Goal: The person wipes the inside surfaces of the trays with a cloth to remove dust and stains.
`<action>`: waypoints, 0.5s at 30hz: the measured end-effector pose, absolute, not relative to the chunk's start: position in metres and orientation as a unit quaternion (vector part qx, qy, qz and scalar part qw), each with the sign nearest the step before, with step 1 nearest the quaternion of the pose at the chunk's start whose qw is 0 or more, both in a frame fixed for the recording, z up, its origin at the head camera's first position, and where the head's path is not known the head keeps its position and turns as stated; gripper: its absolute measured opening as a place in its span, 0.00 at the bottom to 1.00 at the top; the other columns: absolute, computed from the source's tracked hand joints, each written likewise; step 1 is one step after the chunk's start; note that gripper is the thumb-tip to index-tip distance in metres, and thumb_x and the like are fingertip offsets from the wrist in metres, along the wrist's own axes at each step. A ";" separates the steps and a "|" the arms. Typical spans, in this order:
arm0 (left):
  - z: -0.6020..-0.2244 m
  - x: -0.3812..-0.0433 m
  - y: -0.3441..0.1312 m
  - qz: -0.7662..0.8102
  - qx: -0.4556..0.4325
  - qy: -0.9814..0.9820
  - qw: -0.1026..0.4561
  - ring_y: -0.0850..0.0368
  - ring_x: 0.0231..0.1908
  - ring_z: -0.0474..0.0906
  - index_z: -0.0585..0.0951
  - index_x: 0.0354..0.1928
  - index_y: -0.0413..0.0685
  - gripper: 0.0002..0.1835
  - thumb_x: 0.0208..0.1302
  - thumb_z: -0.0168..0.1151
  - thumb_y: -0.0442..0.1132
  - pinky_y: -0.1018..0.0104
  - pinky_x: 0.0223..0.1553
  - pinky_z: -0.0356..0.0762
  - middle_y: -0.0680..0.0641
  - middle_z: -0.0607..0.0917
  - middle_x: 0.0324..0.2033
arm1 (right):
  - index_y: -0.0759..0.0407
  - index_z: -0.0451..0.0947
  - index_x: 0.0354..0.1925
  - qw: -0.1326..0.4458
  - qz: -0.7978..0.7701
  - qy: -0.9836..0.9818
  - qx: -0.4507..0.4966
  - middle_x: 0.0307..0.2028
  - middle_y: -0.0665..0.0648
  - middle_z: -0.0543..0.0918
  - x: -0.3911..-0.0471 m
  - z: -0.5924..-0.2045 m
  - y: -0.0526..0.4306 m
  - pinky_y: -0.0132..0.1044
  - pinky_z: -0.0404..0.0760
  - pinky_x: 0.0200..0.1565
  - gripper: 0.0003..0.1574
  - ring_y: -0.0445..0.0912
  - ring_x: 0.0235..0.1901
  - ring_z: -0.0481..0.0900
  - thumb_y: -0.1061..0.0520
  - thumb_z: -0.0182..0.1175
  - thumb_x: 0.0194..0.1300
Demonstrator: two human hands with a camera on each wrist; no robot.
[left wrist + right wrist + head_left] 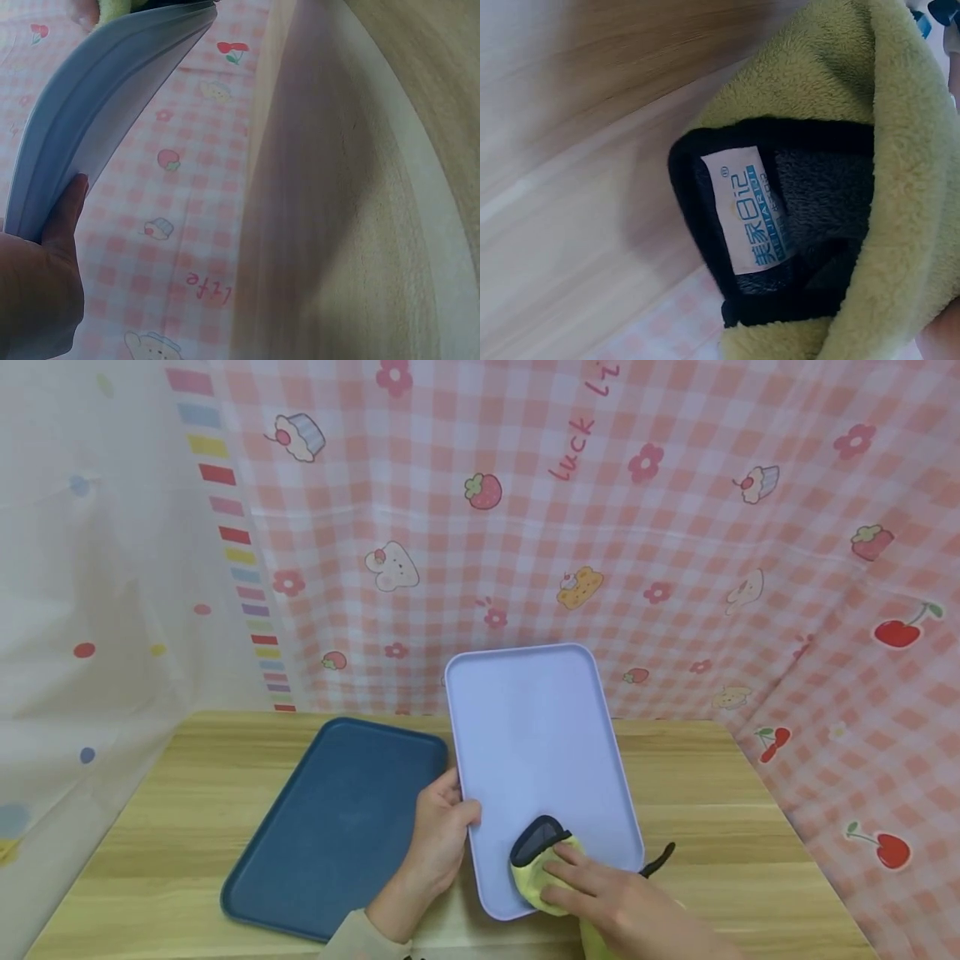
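Observation:
My left hand (438,831) grips the left edge of a lavender rectangular tray (532,735), its thumb over the rim. The tray is tilted up above the table. Over the tray's lower right part, my right hand (611,893) holds a yellow-green plush cloth (536,877) with dark edging against the surface. In the right wrist view, part of the cloth (915,187) hangs folded, showing a dark grey side and a white printed label (742,210). The right thumb is hidden. The left wrist view shows the left hand (37,292) at the tray's edge (90,105).
A dark blue rectangular tray (337,835) lies on the wooden table (727,835), left of the lavender one and partly behind the left forearm. Pink checked fabric (517,552) hangs behind the table and along its right, with pale fabric (90,568) on the left.

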State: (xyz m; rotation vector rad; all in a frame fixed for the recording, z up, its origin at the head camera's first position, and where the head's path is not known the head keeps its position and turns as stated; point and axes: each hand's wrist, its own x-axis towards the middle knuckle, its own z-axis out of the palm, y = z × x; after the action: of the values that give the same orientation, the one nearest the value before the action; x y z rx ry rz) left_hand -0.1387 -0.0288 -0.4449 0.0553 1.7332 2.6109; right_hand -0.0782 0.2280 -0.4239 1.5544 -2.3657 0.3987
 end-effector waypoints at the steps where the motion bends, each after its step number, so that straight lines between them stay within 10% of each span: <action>1: -0.445 -0.139 -0.029 0.833 0.017 0.553 0.004 0.53 0.42 0.85 0.78 0.60 0.25 0.37 0.40 0.45 0.18 0.63 0.41 0.83 0.33 0.87 0.46 | 0.50 0.80 0.63 0.139 0.135 -0.817 0.544 0.64 0.57 0.82 -0.078 -0.424 0.225 0.41 0.83 0.56 0.49 0.59 0.63 0.80 0.76 0.72 0.42; 8: -0.445 -0.137 -0.027 0.839 0.018 0.544 0.006 0.53 0.39 0.84 0.79 0.58 0.24 0.35 0.40 0.45 0.18 0.65 0.38 0.82 0.36 0.88 0.41 | 0.48 0.78 0.64 0.118 0.114 -0.811 0.562 0.64 0.55 0.81 -0.076 -0.421 0.206 0.41 0.82 0.57 0.34 0.56 0.67 0.76 0.34 0.65 0.67; 15: -0.441 -0.136 -0.026 0.835 0.021 0.550 -0.005 0.54 0.37 0.82 0.80 0.53 0.23 0.32 0.39 0.45 0.18 0.67 0.36 0.78 0.37 0.88 0.38 | 0.53 0.77 0.62 0.174 0.046 -0.795 0.580 0.61 0.59 0.82 -0.077 -0.420 0.195 0.40 0.83 0.56 0.35 0.58 0.65 0.77 0.34 0.64 0.66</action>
State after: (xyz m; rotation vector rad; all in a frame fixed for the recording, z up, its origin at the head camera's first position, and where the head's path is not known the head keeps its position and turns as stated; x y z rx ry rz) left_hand -0.1358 -0.0258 -0.4414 0.0650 1.7326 2.6322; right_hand -0.0766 0.1949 -0.4200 1.6442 -2.2534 0.1297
